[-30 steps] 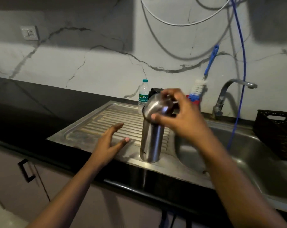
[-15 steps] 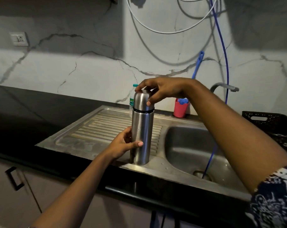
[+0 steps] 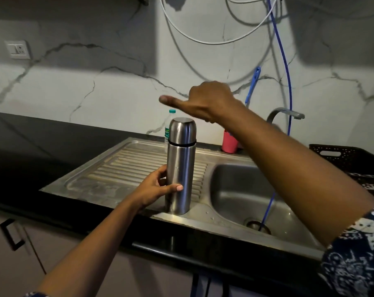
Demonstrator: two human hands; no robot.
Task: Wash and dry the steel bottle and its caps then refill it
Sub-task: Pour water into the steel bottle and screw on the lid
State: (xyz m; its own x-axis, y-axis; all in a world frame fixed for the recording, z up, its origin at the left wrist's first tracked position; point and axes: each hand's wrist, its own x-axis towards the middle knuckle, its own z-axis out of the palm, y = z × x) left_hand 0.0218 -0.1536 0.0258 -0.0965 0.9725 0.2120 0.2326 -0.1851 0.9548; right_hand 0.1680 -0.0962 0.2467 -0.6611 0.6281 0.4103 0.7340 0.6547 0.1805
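Your left hand (image 3: 158, 187) grasps the lower body of the upright cylindrical steel bottle (image 3: 180, 168), which stands on the ribbed steel drainboard (image 3: 117, 174). Your right hand (image 3: 209, 101) hovers just above the bottle's domed steel cap (image 3: 182, 130) with the thumb extended. Its fingers are hidden, so you cannot tell whether it is clenched or released.

The plastic bottle (image 3: 167, 130) stood behind the steel bottle (image 3: 180, 168), so only its cap and a strip of its label showed, and the print was too small to read. The right hand (image 3: 207, 99) showed its back and thumb; its fingers were hidden. The fingers of the left hand (image 3: 153, 189) went out of sight behind the steel bottle. The right forearm (image 3: 289, 157) covered part of the pink cup (image 3: 229, 143) and the foot of the tap (image 3: 286, 111). The right edge cut off the black basket (image 3: 349, 159)
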